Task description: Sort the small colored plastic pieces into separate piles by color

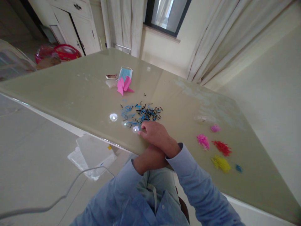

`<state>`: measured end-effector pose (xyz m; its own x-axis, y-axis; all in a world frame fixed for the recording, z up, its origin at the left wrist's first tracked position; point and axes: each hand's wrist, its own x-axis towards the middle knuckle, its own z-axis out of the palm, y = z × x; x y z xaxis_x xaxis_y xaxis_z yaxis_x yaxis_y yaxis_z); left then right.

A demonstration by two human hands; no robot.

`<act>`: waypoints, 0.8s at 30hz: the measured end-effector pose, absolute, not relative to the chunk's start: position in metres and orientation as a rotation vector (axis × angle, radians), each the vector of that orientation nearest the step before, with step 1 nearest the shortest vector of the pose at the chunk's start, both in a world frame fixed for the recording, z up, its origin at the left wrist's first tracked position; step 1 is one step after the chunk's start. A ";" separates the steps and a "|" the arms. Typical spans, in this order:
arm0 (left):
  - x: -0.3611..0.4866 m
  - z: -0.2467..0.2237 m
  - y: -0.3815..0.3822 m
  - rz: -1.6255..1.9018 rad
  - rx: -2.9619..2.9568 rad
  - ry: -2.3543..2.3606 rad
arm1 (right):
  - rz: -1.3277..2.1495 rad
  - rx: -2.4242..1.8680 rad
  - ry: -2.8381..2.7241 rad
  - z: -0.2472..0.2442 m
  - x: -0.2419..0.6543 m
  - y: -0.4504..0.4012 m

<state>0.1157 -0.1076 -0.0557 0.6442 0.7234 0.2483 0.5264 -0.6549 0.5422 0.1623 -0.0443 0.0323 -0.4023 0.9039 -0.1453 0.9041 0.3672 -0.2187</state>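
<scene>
A loose pile of small black and blue bands (147,113), some looped and some like short strips, lies on the glossy table (82,91). At the near edge of that pile is my right hand (154,133), its fingers curled in; whatever they may hold is hidden. My right wrist crosses over my left arm. Of my left hand (156,156) only the part towards the wrist shows, low under the right wrist by the table's edge, and its fingers are out of sight.
To the right sit small heaps: pink (203,142), red (222,147), yellow (221,164), blue (239,168) and a purple-pink one (215,128). Farther back lie a blue face mask (125,73) and folded pink paper (124,85). Plastic sheets (92,153) and a cable (63,196) appear at lower left.
</scene>
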 end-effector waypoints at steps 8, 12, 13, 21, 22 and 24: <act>0.109 -0.033 -0.107 0.558 2.416 0.875 | -0.413 1.679 2.623 0.030 0.166 -0.047; 0.109 -0.033 -0.109 0.559 2.420 0.879 | -0.633 1.708 2.773 0.032 0.173 -0.052; 0.109 -0.033 -0.109 0.574 2.424 0.856 | -0.762 1.738 2.820 0.032 0.177 -0.054; 0.109 -0.015 -0.101 0.593 2.510 0.737 | -2.793 2.161 2.176 0.042 0.216 -0.090; 0.108 -0.013 -0.100 0.580 2.503 0.725 | -2.916 2.217 2.090 0.045 0.221 -0.095; 0.108 -0.011 -0.099 0.575 2.492 0.717 | -3.118 2.269 1.974 0.051 0.230 -0.106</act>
<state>0.1077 -0.0989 -0.0115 0.7746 0.5782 0.2564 0.3761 -0.7470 0.5483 0.2305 -0.1055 0.0508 0.0051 0.9956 -0.0935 -0.3411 -0.0862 -0.9361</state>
